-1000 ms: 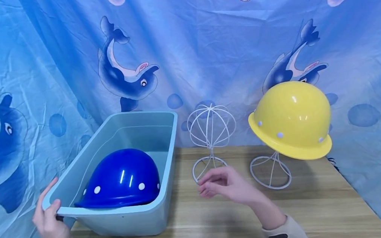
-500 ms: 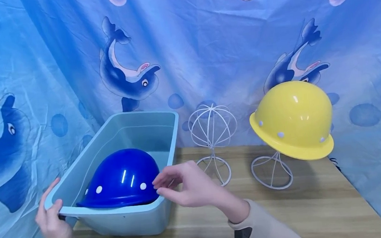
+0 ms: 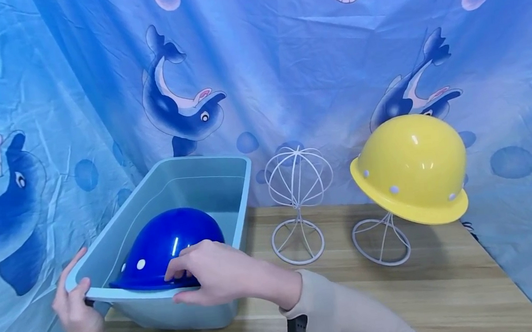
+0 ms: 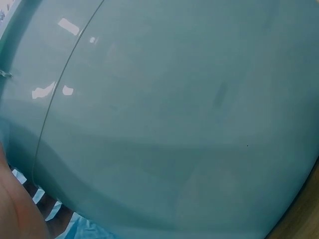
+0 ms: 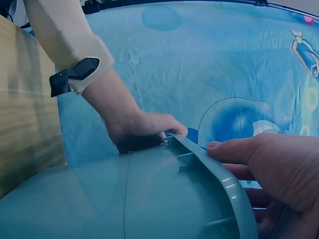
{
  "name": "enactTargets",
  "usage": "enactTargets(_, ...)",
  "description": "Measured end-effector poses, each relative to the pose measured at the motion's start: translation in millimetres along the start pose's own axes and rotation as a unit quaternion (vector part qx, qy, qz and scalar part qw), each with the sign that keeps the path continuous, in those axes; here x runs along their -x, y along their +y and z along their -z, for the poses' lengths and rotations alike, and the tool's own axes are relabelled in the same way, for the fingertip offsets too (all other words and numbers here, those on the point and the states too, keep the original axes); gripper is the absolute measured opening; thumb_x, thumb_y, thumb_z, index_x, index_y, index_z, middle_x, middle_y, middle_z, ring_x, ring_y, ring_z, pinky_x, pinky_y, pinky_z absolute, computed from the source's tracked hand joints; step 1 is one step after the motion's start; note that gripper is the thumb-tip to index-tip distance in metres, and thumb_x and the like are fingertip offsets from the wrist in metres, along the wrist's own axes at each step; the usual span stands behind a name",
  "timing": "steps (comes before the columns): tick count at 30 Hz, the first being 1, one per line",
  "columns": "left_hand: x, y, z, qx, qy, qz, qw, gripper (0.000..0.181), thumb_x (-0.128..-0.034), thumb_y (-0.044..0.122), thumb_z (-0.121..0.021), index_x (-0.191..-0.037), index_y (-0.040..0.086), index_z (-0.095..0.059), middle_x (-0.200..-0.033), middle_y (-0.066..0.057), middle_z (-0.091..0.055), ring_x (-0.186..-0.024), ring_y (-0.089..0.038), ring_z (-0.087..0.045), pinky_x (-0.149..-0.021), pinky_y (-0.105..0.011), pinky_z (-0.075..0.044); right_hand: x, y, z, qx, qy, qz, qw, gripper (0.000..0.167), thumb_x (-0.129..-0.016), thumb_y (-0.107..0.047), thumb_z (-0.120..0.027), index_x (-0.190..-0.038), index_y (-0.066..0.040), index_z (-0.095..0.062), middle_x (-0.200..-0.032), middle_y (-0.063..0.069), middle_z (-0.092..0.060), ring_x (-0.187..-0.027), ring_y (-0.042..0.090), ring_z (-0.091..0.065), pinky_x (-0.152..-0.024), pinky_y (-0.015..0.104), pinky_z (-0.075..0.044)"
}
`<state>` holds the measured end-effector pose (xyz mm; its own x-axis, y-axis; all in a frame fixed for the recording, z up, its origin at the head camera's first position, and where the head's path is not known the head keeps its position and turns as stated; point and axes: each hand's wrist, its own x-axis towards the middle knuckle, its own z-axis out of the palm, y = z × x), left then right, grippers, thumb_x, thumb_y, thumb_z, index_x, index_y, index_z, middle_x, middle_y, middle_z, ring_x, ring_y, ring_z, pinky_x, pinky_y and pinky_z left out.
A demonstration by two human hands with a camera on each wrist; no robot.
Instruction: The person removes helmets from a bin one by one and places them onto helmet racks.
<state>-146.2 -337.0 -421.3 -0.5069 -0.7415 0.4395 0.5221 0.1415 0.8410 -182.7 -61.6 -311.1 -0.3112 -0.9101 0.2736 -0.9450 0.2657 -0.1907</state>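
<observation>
A blue hard hat (image 3: 152, 250) sits brim toward me inside a pale blue-green plastic tub (image 3: 244, 189). My left hand (image 3: 81, 314) grips the tub's near left corner, thumb over the rim. In the right wrist view, the left hand (image 5: 142, 124) shows at the far corner of the tub. My right hand (image 3: 215, 270) reaches across the near rim, fingers over the hat's front and thumb apart on the rim's outer side. Whether those fingers touch the hat cannot be told. Mostly the tub's outer wall (image 4: 174, 114) fills the left wrist view.
A white wire stand (image 3: 298, 241) stands right of the tub. Farther right, a yellow hard hat (image 3: 413, 169) sits tilted on a second wire stand (image 3: 383, 264). All stand on a wooden table (image 3: 354, 306); a blue dolphin-print curtain (image 3: 296, 79) hangs behind and at the sides.
My right hand has moved left, from in front of the bare wire stand to over the tub's near rim and the blue hard hat. The left hand keeps its grip on the tub.
</observation>
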Motion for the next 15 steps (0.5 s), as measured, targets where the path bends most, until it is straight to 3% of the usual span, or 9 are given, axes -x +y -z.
enactTargets(6, 0.3, 0.6, 0.8, 0.022, 0.0, 0.005, 0.9997, 0.05, -0.0968, 0.003, -0.042, -0.139, -0.001, -0.069, -0.112, 0.003, -0.077, -0.102, -0.012, -0.064, -0.083, -0.014, -0.046, -7.9, -1.6, 1.7, 0.05, -0.002, -0.02, 0.9986, 0.025, -0.102, -0.038, -0.071, -0.123, -0.027, -0.078, -0.107, -0.017, -0.076, -0.094, -0.01, -0.066, -0.08, 0.006, -0.047)
enactTargets(9, 0.8, 0.9, 0.4, 0.003, 0.001, 0.007, 1.0, 0.05, -0.0978, 0.004, -0.042, -0.139, 0.001, -0.069, -0.117, 0.006, -0.076, -0.105, -0.01, -0.062, -0.084, -0.013, -0.044, -9.7, -1.9, 4.9, 0.102, -0.009, -0.032, 0.9942, 0.027, -0.105, -0.037, -0.067, -0.129, -0.029, -0.076, -0.112, -0.016, -0.076, -0.1, -0.006, -0.069, -0.082, 0.01, -0.052)
enactTargets(13, 1.0, 0.7, -0.5, -0.014, 0.002, 0.003, 0.9999, 0.05, -0.098, 0.004, -0.042, -0.139, 0.002, -0.07, -0.112, 0.009, -0.075, -0.096, -0.009, -0.057, -0.084, -0.014, -0.04, -10.9, -0.4, 7.3, 0.215, 0.01, -0.035, 0.9758, 0.029, -0.108, -0.03, -0.06, -0.133, -0.031, -0.075, -0.117, -0.013, -0.077, -0.106, 0.002, -0.07, -0.081, 0.016, -0.057)
enactTargets(15, 2.0, 0.5, -0.2, -0.024, 0.003, -0.003, 0.9997, 0.05, -0.0981, 0.004, -0.041, -0.14, 0.002, -0.07, -0.111, 0.009, -0.075, -0.092, -0.01, -0.054, -0.082, -0.015, -0.039, -11.4, 2.6, 7.4, 0.257, 0.026, -0.041, 0.9651, 0.031, -0.107, -0.024, -0.058, -0.132, -0.032, -0.076, -0.113, -0.013, -0.076, -0.1, 0.003, -0.068, -0.074, 0.016, -0.056)
